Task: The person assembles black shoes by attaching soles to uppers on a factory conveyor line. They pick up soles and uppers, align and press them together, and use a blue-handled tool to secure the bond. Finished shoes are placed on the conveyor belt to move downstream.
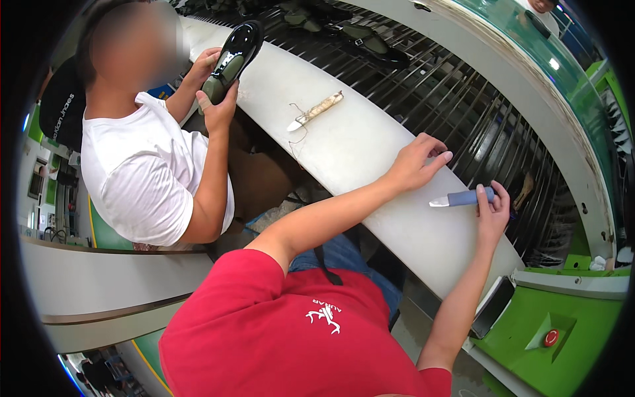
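My right hand (pixel 494 213) grips a short knife (pixel 463 198) by its blue-grey handle, over the right part of a long white worktop (pixel 370 165). The knife's pale blade points left. My left hand (pixel 420 163) is at the worktop's far edge, beside the metal rods. Its fingers are loosely bent with the thumb apart, and I see nothing in them. Farther left on the worktop lies a second short knife (pixel 317 110), its handle wrapped in worn whitish material with loose threads trailing from it.
At the left, a co-worker (pixel 145 165) in a white shirt holds a black and green shoe (pixel 233 61) in both hands. Behind the worktop runs a bed of metal rods (pixel 456 106) carrying several dark shoes (pixel 370 43). A green machine panel (pixel 562 324) with a red button (pixel 551 338) stands at right.
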The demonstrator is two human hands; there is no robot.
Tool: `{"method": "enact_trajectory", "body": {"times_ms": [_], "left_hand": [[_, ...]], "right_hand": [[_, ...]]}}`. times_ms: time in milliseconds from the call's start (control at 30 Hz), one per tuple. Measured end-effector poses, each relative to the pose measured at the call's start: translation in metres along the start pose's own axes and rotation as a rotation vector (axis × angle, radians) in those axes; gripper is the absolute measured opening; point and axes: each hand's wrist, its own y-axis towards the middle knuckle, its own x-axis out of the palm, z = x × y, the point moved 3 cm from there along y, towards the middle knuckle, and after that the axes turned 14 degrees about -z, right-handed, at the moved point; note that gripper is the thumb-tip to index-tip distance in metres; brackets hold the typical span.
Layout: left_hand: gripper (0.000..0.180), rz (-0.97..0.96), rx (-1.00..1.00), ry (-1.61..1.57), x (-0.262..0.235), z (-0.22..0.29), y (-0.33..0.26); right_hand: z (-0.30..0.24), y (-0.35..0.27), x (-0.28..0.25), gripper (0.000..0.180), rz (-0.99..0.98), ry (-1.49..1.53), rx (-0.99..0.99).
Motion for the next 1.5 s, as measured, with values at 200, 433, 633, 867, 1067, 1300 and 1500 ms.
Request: {"method": "enact_trajectory", "body": {"times_ms": [200, 433, 633, 867, 1067, 1300, 1500], "left_hand": [[0.035, -0.009, -0.003, 0.026, 0.001, -0.005, -0.003], [0.044, 0.027, -0.016, 0.003, -0.002, -0.004, -0.001], [0.045, 0.004, -0.018, -0.001, 0.0, -0.001, 0.001], [0.047, -0.015, -0.028, 0.038, 0.0, -0.005, 0.001], [0.047, -0.019, 0.006, 0.067, 0.0, -0.006, 0.006], [0.048, -0.04, 0.024, -0.063, 0.001, -0.009, 0.006], [0.051, -0.099, 0.019, -0.096, -0.001, -0.008, 0.006]], "right_hand": [[-0.015, -0.009, -0.004, 0.054, -0.107, 0.493, -0.051], [-0.006, -0.001, 0.0, 0.054, -0.17, 0.484, -0.003], [-0.004, -0.002, -0.002, 0.048, -0.009, 0.18, 0.004], [-0.01, -0.002, -0.008, 0.048, -0.158, 0.624, -0.019], [0.004, -0.002, 0.001, 0.043, 0.01, 0.057, 0.014], [0.011, 0.002, -0.016, 0.035, 0.134, 0.232, 0.087], [0.001, 0.001, -0.013, 0.034, 0.016, 0.498, -0.066]]}}
